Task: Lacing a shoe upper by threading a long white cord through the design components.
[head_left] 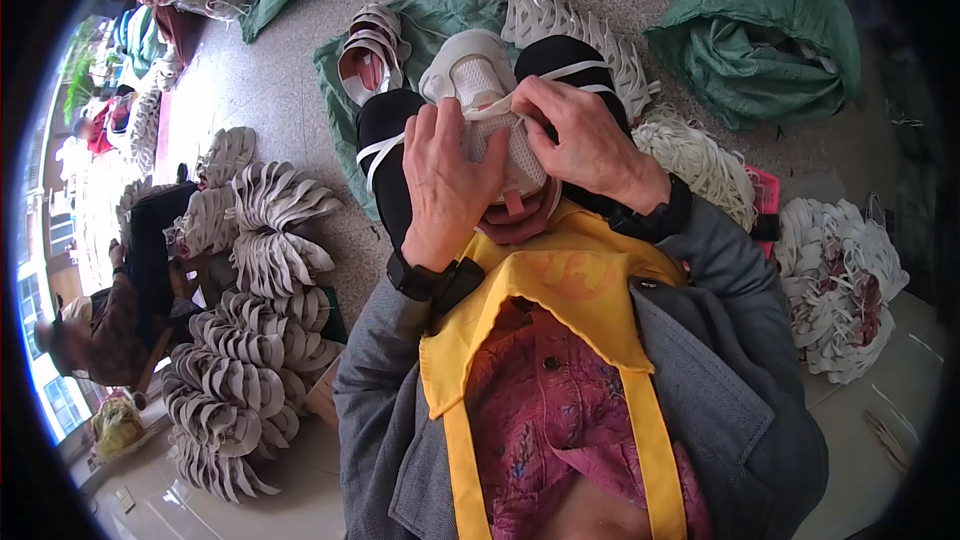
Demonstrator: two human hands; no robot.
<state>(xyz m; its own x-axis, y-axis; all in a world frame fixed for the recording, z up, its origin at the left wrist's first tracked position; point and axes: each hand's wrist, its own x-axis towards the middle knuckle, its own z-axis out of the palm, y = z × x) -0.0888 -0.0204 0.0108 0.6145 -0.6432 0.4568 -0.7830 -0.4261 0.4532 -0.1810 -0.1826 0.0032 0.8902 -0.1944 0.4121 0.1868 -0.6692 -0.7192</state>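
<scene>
Here's the white shoe upper (pixel 518 152), right between my hands: my right hand (pixel 585 135) pinches a pale lace (pixel 503 108) at its opening, my left hand (pixel 440 180) curls along the other side, thumb spread, and whether it grips I can't tell; green sacking (pixel 440 15) lies out beyond my fingers.

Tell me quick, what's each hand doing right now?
Left hand: on the pale shoe upper; grip cannot be told.
Right hand: closed, pinching a pale lace.
</scene>
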